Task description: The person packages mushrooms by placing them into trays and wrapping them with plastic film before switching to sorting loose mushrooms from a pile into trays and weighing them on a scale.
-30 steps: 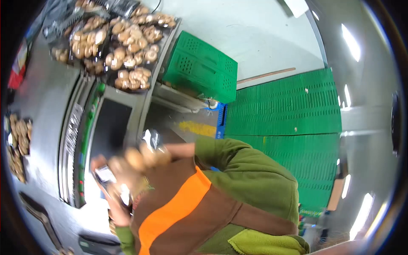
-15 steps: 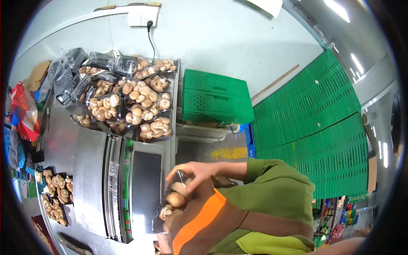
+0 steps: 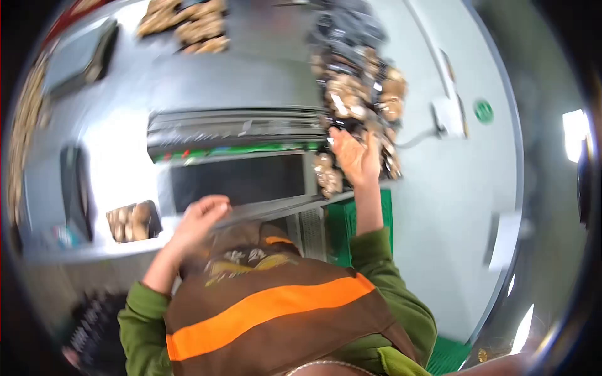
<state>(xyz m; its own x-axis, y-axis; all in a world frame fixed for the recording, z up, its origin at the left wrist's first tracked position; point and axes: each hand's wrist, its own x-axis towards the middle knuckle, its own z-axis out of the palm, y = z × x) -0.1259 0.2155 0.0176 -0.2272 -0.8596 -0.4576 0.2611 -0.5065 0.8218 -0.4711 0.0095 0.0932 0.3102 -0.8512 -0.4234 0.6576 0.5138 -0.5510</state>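
Observation:
My left hand, slightly blurred, is over the front edge of the metal bench, its fingers loosely stretched out and nothing in them. My right hand is at the near part of a pile of black mushroom packs, thumb and fingers apart, palm showing; whether it touches a pack is unclear. A single mushroom pack lies near the bench edge left of my left hand. Between the hands is a wrapping machine with a dark plate.
More mushrooms lie at the back of the bench. A grey device stands at the left and another tray-like object behind it. Green crates are below the pile. A socket with a cable is on the right wall.
The view has turned strongly. The mushroom pack in my right hand is gone from it, and that hand is now at the pile. My left hand has come into fuller view, empty.

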